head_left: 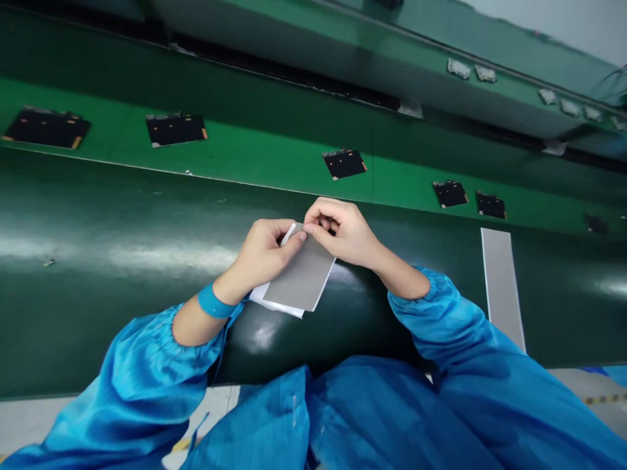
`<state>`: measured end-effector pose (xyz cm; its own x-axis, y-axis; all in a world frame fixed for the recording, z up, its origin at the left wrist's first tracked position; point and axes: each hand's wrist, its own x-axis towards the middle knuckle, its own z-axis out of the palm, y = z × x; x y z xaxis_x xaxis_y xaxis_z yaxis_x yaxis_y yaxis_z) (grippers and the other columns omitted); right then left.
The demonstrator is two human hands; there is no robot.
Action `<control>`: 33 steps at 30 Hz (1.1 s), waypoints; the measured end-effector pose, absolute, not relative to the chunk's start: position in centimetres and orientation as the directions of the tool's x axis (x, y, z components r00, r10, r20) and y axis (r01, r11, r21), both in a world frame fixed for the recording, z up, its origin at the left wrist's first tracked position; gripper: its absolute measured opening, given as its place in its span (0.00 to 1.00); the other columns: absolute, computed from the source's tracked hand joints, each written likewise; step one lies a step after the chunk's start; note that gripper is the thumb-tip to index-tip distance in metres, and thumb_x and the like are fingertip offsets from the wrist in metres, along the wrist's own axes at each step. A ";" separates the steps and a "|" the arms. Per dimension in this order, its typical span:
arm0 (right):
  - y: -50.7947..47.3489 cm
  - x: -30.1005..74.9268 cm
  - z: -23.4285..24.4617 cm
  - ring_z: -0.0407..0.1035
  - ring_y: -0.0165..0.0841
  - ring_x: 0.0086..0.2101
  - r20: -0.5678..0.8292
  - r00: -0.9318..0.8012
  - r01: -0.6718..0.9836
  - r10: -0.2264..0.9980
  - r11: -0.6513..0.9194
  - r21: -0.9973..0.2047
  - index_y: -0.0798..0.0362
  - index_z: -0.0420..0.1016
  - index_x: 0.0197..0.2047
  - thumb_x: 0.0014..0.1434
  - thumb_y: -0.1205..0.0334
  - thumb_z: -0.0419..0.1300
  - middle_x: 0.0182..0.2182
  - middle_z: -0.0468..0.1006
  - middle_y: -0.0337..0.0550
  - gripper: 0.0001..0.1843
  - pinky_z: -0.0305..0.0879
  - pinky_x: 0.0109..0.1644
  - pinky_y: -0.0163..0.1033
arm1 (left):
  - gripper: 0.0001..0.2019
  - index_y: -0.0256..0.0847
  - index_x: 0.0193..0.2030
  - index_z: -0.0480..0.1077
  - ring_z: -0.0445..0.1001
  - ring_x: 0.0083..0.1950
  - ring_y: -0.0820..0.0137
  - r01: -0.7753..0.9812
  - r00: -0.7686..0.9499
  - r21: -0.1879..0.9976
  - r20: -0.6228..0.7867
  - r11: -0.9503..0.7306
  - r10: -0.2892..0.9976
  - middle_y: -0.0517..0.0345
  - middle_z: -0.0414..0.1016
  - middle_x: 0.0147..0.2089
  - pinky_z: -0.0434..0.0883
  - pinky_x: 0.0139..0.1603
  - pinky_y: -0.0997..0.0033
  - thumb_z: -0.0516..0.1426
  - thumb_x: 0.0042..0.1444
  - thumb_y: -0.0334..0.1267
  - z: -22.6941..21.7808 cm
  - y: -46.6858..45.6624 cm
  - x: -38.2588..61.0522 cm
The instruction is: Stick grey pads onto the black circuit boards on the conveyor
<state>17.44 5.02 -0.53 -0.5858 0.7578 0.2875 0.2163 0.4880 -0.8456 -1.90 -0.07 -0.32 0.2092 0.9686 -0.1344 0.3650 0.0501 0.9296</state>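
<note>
One grey sheet [302, 277] is slanting lengthwise toward you, your left hand [264, 253] gripping its side, your right hand [347, 228] pinching its far end.

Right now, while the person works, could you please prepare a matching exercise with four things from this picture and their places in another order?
Things:
1. grey sheet
2. blue wristband
3. long grey strip
4. black boards

Places:
A. on the bright green surface, beyond the hands
B. lying on the dark green surface, to the person's right
C. in the left hand, with the right hand at its top edge
D. around the left wrist

Right pairs: 1-C, 2-D, 3-B, 4-A.
</note>
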 end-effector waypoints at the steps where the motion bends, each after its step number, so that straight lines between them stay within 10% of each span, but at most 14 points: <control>1: 4.8 17.4 -0.5 0.61 0.31 0.29 0.331 -0.587 0.232 0.739 0.545 -0.806 0.50 0.68 0.32 0.63 0.67 0.61 0.30 0.70 0.39 0.08 0.55 0.33 0.40 | 0.18 0.38 0.26 0.69 0.59 0.28 0.73 0.369 0.208 0.928 -0.139 0.054 0.968 0.62 0.63 0.24 0.55 0.28 0.74 0.56 0.60 0.49 -0.3 -0.1 -1.9; 5: 4.1 17.3 -0.3 0.64 0.36 0.33 0.439 -0.556 0.290 0.706 0.660 -0.693 0.49 0.67 0.33 0.63 0.67 0.59 0.32 0.72 0.43 0.07 0.59 0.36 0.43 | 0.17 0.39 0.23 0.66 0.58 0.28 0.74 0.378 0.196 0.924 -0.147 0.064 0.970 0.62 0.62 0.23 0.54 0.28 0.74 0.56 0.58 0.48 -0.1 0.1 -1.8; 12: 4.8 17.6 -0.1 0.58 0.31 0.27 0.218 -0.538 0.160 0.814 0.353 -0.922 0.49 0.68 0.34 0.66 0.56 0.62 0.29 0.68 0.39 0.11 0.56 0.31 0.39 | 0.17 0.39 0.23 0.66 0.57 0.27 0.74 0.357 0.170 0.932 -0.124 0.056 0.978 0.62 0.61 0.22 0.54 0.26 0.74 0.57 0.57 0.48 -0.1 0.2 -1.9; 22: 7.1 19.7 -0.7 0.58 0.30 0.29 0.172 -0.683 0.069 0.710 0.297 -0.952 0.51 0.68 0.33 0.65 0.50 0.64 0.30 0.66 0.38 0.15 0.57 0.33 0.37 | 0.20 0.37 0.45 0.78 0.74 0.30 0.69 0.080 0.283 0.970 -0.242 0.229 0.928 0.54 0.79 0.34 0.69 0.29 0.73 0.66 0.55 0.53 -0.5 -0.1 -2.3; 27: 6.8 19.8 -0.5 0.57 0.28 0.28 0.159 -0.700 0.072 0.696 0.290 -0.954 0.50 0.68 0.33 0.64 0.53 0.64 0.30 0.67 0.37 0.13 0.56 0.32 0.37 | 0.39 0.41 0.70 0.64 0.70 0.20 0.70 0.074 0.451 0.945 -0.317 0.319 0.834 0.62 0.76 0.27 0.65 0.20 0.74 0.68 0.53 0.48 -0.8 -0.1 -2.2; 33: 6.5 19.5 -0.3 0.54 0.27 0.26 0.105 -0.667 0.154 0.738 0.274 -0.949 0.50 0.64 0.30 0.56 0.65 0.62 0.26 0.64 0.33 0.08 0.53 0.30 0.36 | 0.37 0.42 0.69 0.62 0.68 0.19 0.71 0.059 0.455 0.944 -0.315 0.325 0.833 0.65 0.73 0.25 0.65 0.19 0.73 0.68 0.54 0.47 -0.6 -0.1 -2.2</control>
